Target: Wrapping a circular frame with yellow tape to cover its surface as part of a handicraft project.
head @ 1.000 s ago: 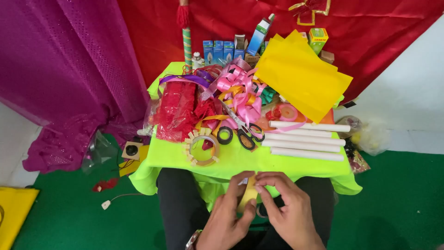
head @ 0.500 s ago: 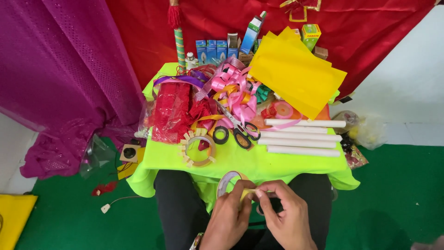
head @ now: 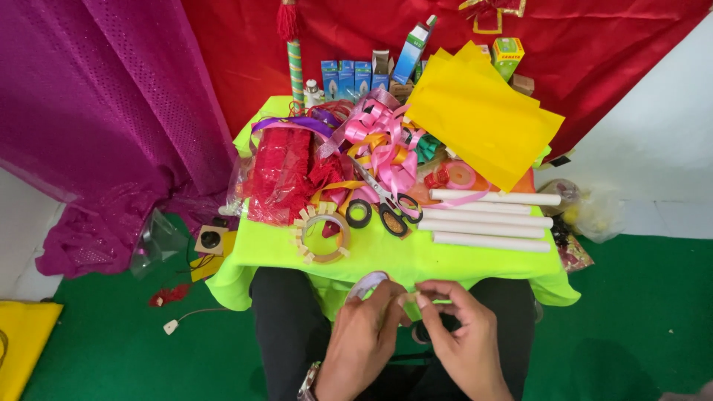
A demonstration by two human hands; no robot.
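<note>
The person sat at the near edge of a small table covered with a lime-green cloth (head: 386,256), with both hands held low over the lap, just below that edge. The left hand (head: 362,334) held a small roll of clear adhesive tape (head: 366,284), its fingers curled around the ring. The right hand (head: 464,338) had thumb and forefinger pinched narrow on a small pale piece (head: 409,297) at the roll, probably the free end of the tape, though it was too small to be sure. The two hands were almost touching.

I judged that the step in hand was pulling out a short length of tape from the roll. The next move would call for a steady grip on the ring and a straight pull, so the strip did not fold and stick on itself, and then something to cut it.

A pair of black-handled scissors (head: 392,210) lay near the middle of the table, beside a black tape roll (head: 359,213) and a larger brown tape ring (head: 322,236) with short strips stuck around it. Four white paper tubes (head: 490,219) lay toward the right edge, yellow paper sheets (head: 483,115) at the far right corner, and pink curled ribbons (head: 382,141) with red lace fabric (head: 282,174) toward the far and left side.
</note>
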